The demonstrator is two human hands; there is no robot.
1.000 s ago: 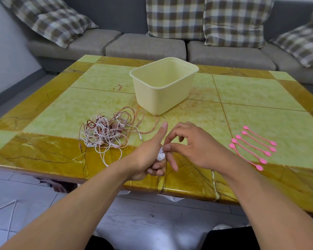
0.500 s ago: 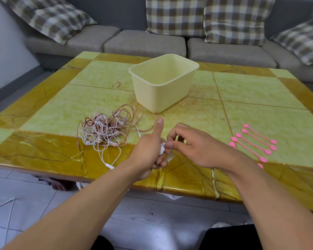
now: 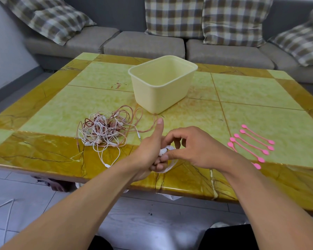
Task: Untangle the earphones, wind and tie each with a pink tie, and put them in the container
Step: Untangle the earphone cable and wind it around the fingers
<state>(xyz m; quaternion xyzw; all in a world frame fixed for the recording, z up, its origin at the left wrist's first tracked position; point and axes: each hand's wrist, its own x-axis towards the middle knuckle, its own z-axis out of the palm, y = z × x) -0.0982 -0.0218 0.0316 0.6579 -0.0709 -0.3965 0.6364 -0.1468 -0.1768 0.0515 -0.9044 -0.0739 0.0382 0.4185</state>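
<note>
On the left half of the table, near the front edge: tangled earphones, white and reddish-pink cords knotted in one loose heap, a few strands trailing toward the near edge and one jack end lying out to the right. Thin, limp, very light cable; likely to snag if pulled hard, so it is better taken at a free end or an earbud and teased loose than tugged mid-strand. Centre, at the near edge: left hand, thumb straight up, fingers curled round a white earphone with its cord looped around them. Right hand meets it, thumb and fingertips pinching the cord at the bud. Judged step: winding this one into a coil. The coil will spring open if slackened, so keep it pinched until it is tied. Far centre: cream container, open, standing upright; nothing seen inside, though part of its floor is hidden. Right, well apart from the hands: pink ties in a neat row, soft and bendable by the look; none picked up yet.
</note>
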